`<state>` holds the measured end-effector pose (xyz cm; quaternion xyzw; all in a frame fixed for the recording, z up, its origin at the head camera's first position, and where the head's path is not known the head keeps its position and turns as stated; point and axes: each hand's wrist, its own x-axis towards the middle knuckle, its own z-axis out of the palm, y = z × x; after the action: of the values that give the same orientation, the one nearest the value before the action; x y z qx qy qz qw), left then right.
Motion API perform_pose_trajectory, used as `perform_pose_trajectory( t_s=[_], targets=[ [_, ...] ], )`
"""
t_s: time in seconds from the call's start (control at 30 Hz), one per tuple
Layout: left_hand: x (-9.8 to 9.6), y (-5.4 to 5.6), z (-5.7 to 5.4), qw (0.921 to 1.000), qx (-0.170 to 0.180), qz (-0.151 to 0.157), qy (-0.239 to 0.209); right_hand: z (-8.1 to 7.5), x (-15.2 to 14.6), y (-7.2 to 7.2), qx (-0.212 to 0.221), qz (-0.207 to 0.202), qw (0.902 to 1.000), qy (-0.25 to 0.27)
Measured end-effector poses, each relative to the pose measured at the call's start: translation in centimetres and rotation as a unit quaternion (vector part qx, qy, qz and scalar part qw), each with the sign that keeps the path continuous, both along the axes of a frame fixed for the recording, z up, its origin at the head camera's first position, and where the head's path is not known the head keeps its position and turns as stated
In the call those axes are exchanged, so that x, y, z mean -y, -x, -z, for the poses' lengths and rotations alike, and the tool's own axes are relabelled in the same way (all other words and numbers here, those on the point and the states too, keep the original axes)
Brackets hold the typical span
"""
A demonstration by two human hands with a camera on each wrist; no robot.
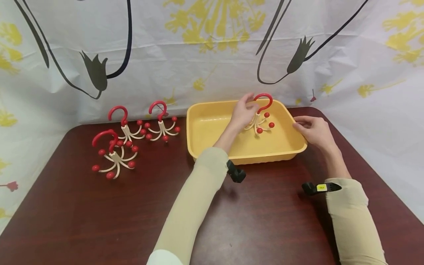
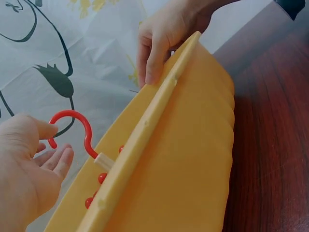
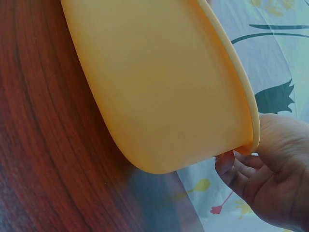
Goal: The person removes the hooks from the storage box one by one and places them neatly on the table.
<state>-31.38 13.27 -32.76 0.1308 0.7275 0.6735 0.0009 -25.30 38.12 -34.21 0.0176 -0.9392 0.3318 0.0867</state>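
Inside a yellow plastic tray (image 1: pixel 208 141) is a multi-arm hanger (image 1: pixel 256 120) with a red hook, a cream stem and several curved arms tipped with red balls. My left hand (image 1: pixel 243 113) pinches the hanger by the end of its hook; in the left wrist view, the thumb crosses the hook (image 2: pixel 86 128) while the other fingers spread loosely. My right hand (image 1: pixel 313 132) grips the tray's right rim. The right wrist view shows fingers (image 3: pixel 239 176) curled beneath that rim. The tray wall hides part of the hanger in the left wrist view.
Three similar hangers stand on the dark wooden table (image 1: pixel 99 217), left of the tray: one nearer (image 1: pixel 116 158), one behind it (image 1: pixel 126 131) and one closer to the tray (image 1: pixel 162 127). A white patterned sheet (image 1: pixel 139 88) hangs behind the table.
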Motion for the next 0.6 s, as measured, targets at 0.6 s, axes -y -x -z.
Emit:
perform_pose_trajectory(
  t_s=[0.6],
  targets=[
    [-0.95, -0.75, -0.57, 0.9959, 0.038, -0.049, -0.066, 0.09, 0.03, -0.08, -0.01, -0.004, 0.9999, 0.001]
  ],
)
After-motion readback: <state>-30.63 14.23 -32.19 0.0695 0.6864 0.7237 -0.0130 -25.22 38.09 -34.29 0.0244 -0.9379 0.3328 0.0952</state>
